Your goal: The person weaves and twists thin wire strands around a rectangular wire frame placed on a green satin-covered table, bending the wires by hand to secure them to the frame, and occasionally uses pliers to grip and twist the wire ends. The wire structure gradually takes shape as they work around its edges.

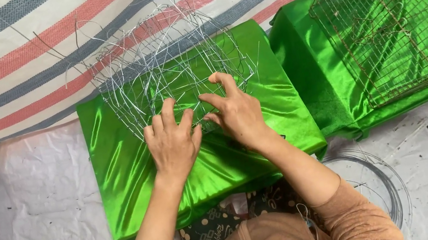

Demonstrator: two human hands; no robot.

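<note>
A loose mesh of thin silver wire [168, 58] lies on a shiny green cushion [123, 171] in front of me. My left hand [173, 142] rests on the near edge of the mesh, fingers spread and pressing on the wires. Beside it, touching, my right hand [236, 111] pinches wires at the same edge with thumb and forefinger. Loose wire ends stick out of the mesh at the top left.
A second green-covered block [313, 85] at the right carries a rusty wire cage [402, 22]. A coil of wire [380, 181] lies on the white sheet by my right elbow. A striped red, blue and white tarp [10, 62] covers the far side.
</note>
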